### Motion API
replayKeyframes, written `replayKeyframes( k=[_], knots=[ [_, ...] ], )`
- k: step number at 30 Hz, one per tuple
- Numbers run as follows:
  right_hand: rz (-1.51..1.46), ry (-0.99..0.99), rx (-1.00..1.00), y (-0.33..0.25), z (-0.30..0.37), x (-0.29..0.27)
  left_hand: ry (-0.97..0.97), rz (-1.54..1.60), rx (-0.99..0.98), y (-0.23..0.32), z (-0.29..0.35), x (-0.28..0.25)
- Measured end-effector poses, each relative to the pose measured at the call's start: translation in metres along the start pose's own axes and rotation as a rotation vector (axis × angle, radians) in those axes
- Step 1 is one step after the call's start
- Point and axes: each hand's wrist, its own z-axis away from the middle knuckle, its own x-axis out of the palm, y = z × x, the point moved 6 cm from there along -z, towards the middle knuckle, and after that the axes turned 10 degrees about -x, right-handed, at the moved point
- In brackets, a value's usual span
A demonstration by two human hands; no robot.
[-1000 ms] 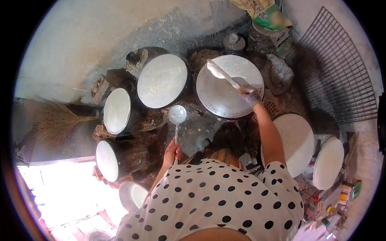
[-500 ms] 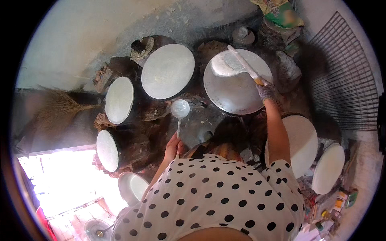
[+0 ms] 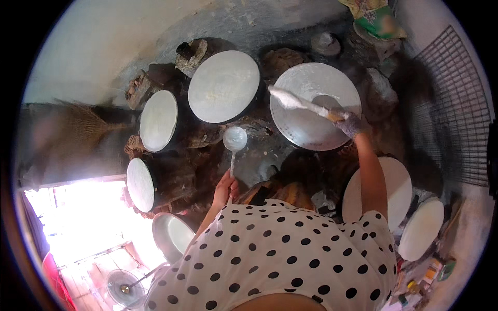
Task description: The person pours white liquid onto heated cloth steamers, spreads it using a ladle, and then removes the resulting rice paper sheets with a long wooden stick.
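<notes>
As we look down in the head view, we see the right arm stretched forward, its gloved right hand closed round the handle of a spatula, whose white-coated blade points left above the grey pan. Held lower and farther left, our left hand grips a ladle, bowl pointing forward, near the white pan.

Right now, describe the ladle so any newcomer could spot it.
Find the polka-dot shirt at the lower edge. Just above it, the left hand grips the ladle. Small-bowled and long-handled, it differs from the wide white discs nearby.
</notes>
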Motion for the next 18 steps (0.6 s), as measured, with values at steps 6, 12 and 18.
replayKeyframes(
  k=[6,12,18],
  knots=[
    [-0.041,0.124,0.172,0.015,-0.008,-0.030,0.012,0.029,0.040,-0.022,0.009,-0.008],
    [0.221,-0.007,-0.060,0.073,-0.010,-0.021,0.001,0.119,0.035,-0.041,0.026,-0.006],
    [0.225,-0.063,0.198,-0.010,0.009,-0.043,0.095,0.188,-0.014,-0.061,0.042,-0.024]
  ],
)
